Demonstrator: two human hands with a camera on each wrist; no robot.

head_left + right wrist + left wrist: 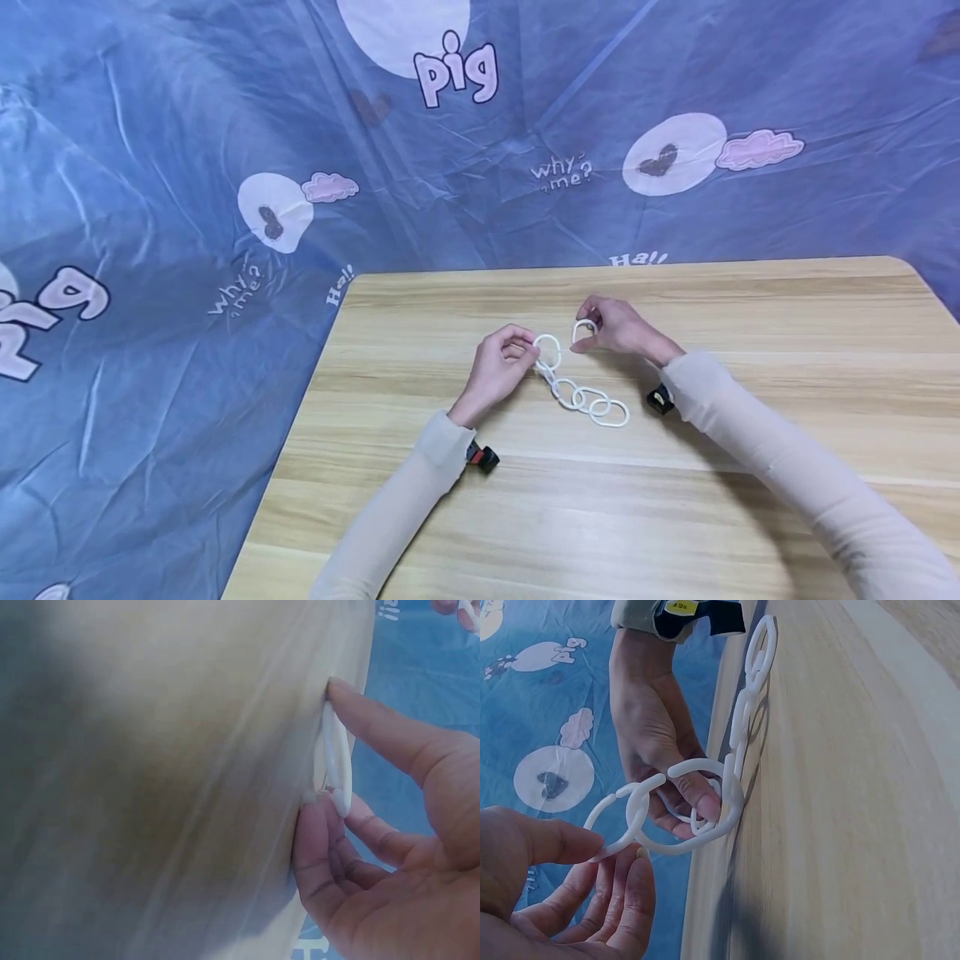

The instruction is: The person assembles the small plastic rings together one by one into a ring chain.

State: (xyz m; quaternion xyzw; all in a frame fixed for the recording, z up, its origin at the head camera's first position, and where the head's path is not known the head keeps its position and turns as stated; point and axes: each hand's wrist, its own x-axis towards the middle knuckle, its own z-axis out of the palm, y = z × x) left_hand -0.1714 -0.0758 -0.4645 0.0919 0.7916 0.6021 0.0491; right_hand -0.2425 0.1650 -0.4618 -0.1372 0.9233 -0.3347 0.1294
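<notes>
My left hand (501, 365) pinches the end link of a chain of white plastic rings (626, 414) between thumb and fingers. From there the chain trails to the right over the tabletop. In the left wrist view the large second ring (737, 806) has a small gap in its loop. To the right, my right hand (619, 327) grips a separate white plastic ring (346, 761) between thumb and fingertips, low over the wood. This ring and the chain are apart in the head view.
Both hands work over a light wooden table (600, 517). A blue printed cloth (450, 200) hangs behind it and along its left side. Dark wrist straps (660, 399) sit at the beige sleeves (787, 458).
</notes>
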